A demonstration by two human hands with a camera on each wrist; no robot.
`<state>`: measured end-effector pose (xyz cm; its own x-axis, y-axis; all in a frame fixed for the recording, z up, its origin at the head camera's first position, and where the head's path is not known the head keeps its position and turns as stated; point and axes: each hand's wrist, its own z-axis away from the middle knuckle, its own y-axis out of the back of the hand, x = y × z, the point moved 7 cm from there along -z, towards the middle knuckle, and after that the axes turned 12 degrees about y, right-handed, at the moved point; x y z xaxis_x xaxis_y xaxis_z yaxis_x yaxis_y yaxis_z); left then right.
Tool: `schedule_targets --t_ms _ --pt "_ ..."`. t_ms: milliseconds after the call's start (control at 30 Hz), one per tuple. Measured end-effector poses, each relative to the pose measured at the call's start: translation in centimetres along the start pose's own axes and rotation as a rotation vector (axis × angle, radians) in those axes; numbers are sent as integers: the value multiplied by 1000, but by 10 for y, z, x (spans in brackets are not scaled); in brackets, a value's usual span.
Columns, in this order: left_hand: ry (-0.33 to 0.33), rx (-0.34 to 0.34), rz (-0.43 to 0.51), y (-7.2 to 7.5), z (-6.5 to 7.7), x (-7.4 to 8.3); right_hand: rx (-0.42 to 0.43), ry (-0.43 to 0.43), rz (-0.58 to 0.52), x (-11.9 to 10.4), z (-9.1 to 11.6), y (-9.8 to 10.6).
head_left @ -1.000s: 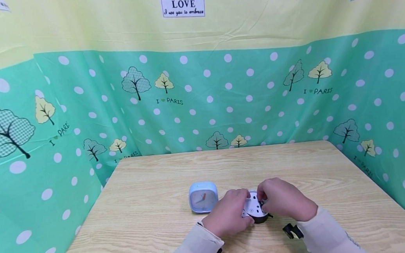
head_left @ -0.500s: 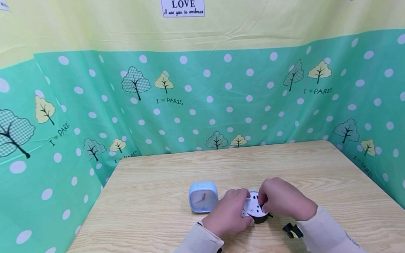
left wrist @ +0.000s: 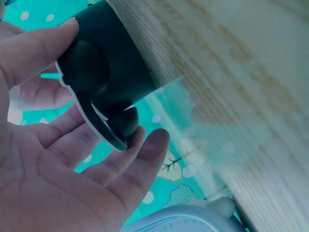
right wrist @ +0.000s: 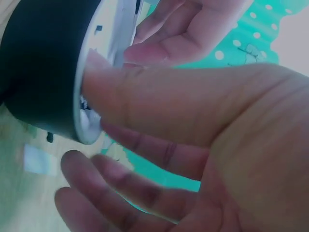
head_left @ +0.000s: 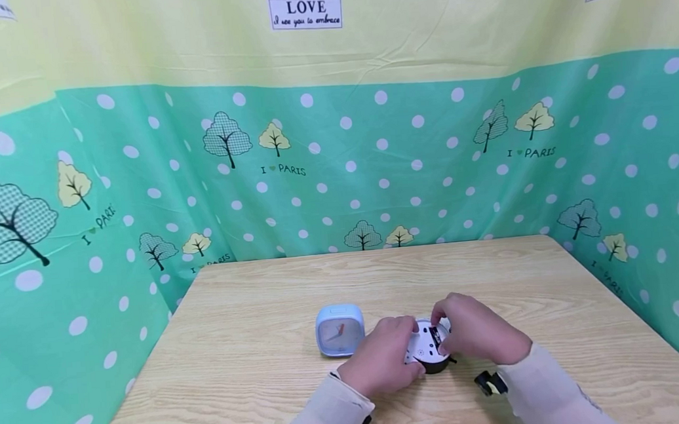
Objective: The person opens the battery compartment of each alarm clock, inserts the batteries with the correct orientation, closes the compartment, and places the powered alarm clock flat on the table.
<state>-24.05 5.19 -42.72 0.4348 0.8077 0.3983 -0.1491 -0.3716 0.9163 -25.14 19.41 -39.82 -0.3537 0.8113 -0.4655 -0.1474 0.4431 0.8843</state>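
A round alarm clock (head_left: 424, 346) with a black casing and white back lies back-up on the table; its face is hidden. My left hand (head_left: 383, 357) grips its near left side, the thumb on the black wall (left wrist: 108, 48); a rounded black bump (left wrist: 124, 123) juts near its fingers. My right hand (head_left: 478, 330) is over the right part of the back, thumb and index fingertip on either side of a dark slot (head_left: 436, 338). In the right wrist view the thumb (right wrist: 140, 96) reaches inside the rim, other fingers loosely bent. Whether it pinches anything is hidden.
A light blue square alarm clock (head_left: 340, 331) stands upright just left of my left hand. The wooden table (head_left: 251, 297) carries both clocks. Patterned green and yellow cloth (head_left: 371, 157) hangs behind and beside it.
My right hand has shifted slightly up, its thumb and index finger spreading, so the dark slot in the clock's back shows between them. My left hand keeps its grip.
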Motion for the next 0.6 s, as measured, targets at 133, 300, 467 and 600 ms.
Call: schedule_targets --t_ms 133,300,467,600 --pt "-9 6 -2 0 0 1 -27 -31 -114 7 -1 -6" --pt "-16 9 -3 0 0 1 -46 -21 -167 12 -2 -7" --pt "-8 4 2 0 0 1 -79 15 -260 18 -3 -11" --pt "0 4 4 0 0 1 -98 35 -356 25 -4 -15"
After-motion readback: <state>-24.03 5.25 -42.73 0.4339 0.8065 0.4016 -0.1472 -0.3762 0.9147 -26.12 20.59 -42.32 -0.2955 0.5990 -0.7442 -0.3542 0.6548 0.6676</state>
